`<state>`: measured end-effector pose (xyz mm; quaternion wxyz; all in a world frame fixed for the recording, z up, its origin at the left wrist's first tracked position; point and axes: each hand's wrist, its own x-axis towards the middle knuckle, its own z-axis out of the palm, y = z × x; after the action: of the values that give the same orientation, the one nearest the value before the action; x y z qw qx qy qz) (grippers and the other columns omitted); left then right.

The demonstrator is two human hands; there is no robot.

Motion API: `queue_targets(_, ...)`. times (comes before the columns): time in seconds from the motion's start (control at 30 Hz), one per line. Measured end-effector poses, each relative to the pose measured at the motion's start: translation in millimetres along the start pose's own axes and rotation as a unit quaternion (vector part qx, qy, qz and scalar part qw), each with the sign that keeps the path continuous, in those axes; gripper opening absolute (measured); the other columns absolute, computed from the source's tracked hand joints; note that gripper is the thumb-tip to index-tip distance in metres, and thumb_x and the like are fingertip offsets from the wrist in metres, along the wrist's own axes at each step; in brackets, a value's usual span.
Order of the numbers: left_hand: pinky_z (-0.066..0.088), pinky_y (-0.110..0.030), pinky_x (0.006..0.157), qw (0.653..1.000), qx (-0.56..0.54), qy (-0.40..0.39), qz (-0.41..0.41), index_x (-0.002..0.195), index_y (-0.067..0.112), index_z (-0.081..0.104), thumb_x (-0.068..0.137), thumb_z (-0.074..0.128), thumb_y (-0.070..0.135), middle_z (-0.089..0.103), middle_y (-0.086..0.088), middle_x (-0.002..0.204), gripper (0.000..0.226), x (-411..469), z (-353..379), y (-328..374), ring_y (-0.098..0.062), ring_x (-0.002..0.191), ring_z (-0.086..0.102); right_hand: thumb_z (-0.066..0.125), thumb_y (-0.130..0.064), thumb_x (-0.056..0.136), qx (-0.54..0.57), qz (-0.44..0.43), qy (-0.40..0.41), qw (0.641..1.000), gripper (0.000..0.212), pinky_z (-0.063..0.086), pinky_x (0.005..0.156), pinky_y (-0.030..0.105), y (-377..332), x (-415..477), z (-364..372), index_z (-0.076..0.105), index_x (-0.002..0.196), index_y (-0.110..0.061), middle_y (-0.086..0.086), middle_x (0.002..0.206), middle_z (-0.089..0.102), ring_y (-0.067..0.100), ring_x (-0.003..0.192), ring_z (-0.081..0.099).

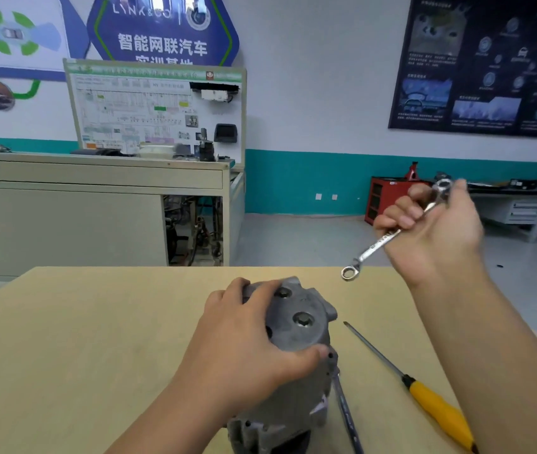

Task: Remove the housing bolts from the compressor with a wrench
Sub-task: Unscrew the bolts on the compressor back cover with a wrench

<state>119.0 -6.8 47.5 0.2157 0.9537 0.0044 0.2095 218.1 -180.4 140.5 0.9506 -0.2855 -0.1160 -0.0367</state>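
Note:
A grey cast-metal compressor [296, 335] stands on end on the wooden table [97, 339], near its front edge. Two dark hex bolts show in its top face, one [303, 320] near the middle and one [283, 293] further back. My left hand [244, 342] grips the top of the housing from the left, thumb on the near rim. My right hand [431, 227] is raised above the table's far right and holds a silver double ring wrench [388, 235] by its shaft. The wrench's lower ring [349, 272] hangs in the air, up and right of the compressor.
A screwdriver with a yellow handle [437, 411] lies on the table to the right of the compressor, its tip pointing away. A second thin dark tool [345, 417] lies against the compressor's right side. Beyond the table stand a grey training bench and a red cabinet [388, 198].

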Motion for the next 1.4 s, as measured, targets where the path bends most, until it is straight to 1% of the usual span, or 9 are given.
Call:
queue_targets(0.1, 0.034, -0.031, 0.091, 0.996, 0.058, 0.018, -0.060, 0.133, 0.048, 0.023, 0.049, 0.030, 0.089, 0.032, 0.005, 0.122, 0.095, -5.7, 8.5, 18.5, -0.019, 0.112, 0.028, 0.030, -0.045, 0.099, -0.001, -0.075, -0.076, 0.994, 0.045, 0.033, 0.046, 0.019, 18.0, -30.6, 10.9, 0.040, 0.066, -0.017, -0.005, 0.054, 0.034, 0.008, 0.046, 0.031)
queue_targets(0.27, 0.036, -0.034, 0.088, 0.991, 0.109, -0.016, -0.070, 0.137, 0.042, 0.026, 0.048, 0.023, 0.091, 0.019, 0.001, 0.099, 0.102, -5.0, 3.1, 26.4, -0.023, 0.109, 0.027, 0.031, -0.032, 0.100, -0.027, -0.225, -0.115, 0.967, 0.035, 0.030, 0.046, 0.021, 40.2, -74.3, 3.5, 0.039, 0.072, -0.013, -0.003, 0.055, 0.035, 0.010, 0.047, 0.032)
queue_targets(0.4, 0.038, -0.038, 0.091, 0.991, 0.105, -0.017, -0.077, 0.137, 0.038, 0.031, 0.047, 0.023, 0.089, 0.018, -0.001, 0.097, 0.104, -3.0, 2.8, 31.7, -0.027, 0.114, 0.029, 0.043, -0.042, 0.092, -0.033, -0.299, -0.146, 0.942, 0.037, 0.026, 0.050, 0.025, 56.4, -93.2, -11.2, 0.036, 0.073, -0.011, -0.002, 0.053, 0.030, 0.014, 0.048, 0.025)
queue_targets(0.67, 0.030, -0.031, 0.073, 0.986, 0.132, 0.002, -0.099, 0.129, 0.028, 0.038, 0.060, 0.028, 0.087, 0.020, -0.002, 0.095, 0.092, -0.8, 7.2, 39.7, -0.020, 0.088, 0.017, 0.054, -0.056, 0.083, -0.097, -0.319, -0.183, 0.925, 0.047, 0.025, 0.053, 0.024, 73.4, -111.2, -28.8, 0.035, 0.062, -0.018, -0.001, 0.054, 0.024, 0.012, 0.050, 0.025)
queue_targets(0.93, 0.029, -0.031, 0.072, 0.983, 0.142, 0.005, -0.116, 0.128, 0.028, 0.037, 0.056, 0.026, 0.086, 0.018, -0.003, 0.094, 0.094, 0.8, 11.0, 42.8, -0.021, 0.087, 0.014, 0.052, -0.034, 0.078, -0.136, -0.330, -0.200, 0.913, 0.032, 0.022, 0.055, 0.024, 76.0, -108.6, -44.4, 0.034, 0.058, -0.018, -0.002, 0.056, 0.022, 0.010, 0.051, 0.025)
queue_targets(1.13, 0.027, -0.031, 0.072, 0.983, 0.142, 0.003, -0.120, 0.139, 0.030, 0.032, 0.062, 0.024, 0.088, 0.018, -0.004, 0.093, 0.097, 1.9, 11.5, 46.4, -0.021, 0.086, 0.015, 0.051, -0.057, 0.081, -0.133, -0.309, -0.196, 0.921, 0.049, 0.020, 0.054, 0.021, 80.1, -112.0, -44.9, 0.030, 0.057, -0.020, -0.006, 0.055, 0.019, 0.005, 0.049, 0.023)
queue_targets(1.23, 0.032, -0.035, 0.076, 0.980, 0.158, -0.008, -0.122, 0.137, 0.020, 0.035, 0.063, 0.024, 0.087, 0.032, -0.007, 0.103, 0.100, 3.0, 13.7, 49.4, -0.026, 0.099, 0.030, 0.048, -0.058, 0.083, -0.156, -0.305, -0.215, 0.914, 0.048, 0.018, 0.054, 0.020, 78.7, -111.0, -47.3, 0.031, 0.057, -0.021, -0.007, 0.055, 0.019, 0.004, 0.048, 0.023)
queue_targets(1.33, 0.038, -0.041, 0.087, 0.978, 0.169, -0.025, -0.120, 0.135, 0.015, 0.034, 0.066, 0.024, 0.082, 0.033, -0.018, 0.138, 0.097, 7.1, 17.8, 51.0, -0.033, 0.120, 0.033, 0.047, -0.041, 0.084, -0.180, -0.308, -0.235, 0.904, 0.037, 0.016, 0.053, 0.023, 74.4, -108.0, -53.0, 0.031, 0.056, -0.022, -0.008, 0.054, 0.021, 0.005, 0.048, 0.024)
queue_targets(1.4, 0.035, -0.038, 0.079, 0.980, 0.167, -0.015, -0.111, 0.128, 0.018, 0.038, 0.063, 0.022, 0.082, 0.039, -0.014, 0.128, 0.093, 8.8, 17.4, 50.1, -0.031, 0.114, 0.035, 0.035, -0.025, 0.079, -0.186, -0.299, -0.249, 0.902, 0.025, 0.016, 0.053, 0.025, 71.5, -104.1, -59.2, 0.030, 0.055, -0.022, -0.007, 0.053, 0.021, 0.005, 0.048, 0.023)
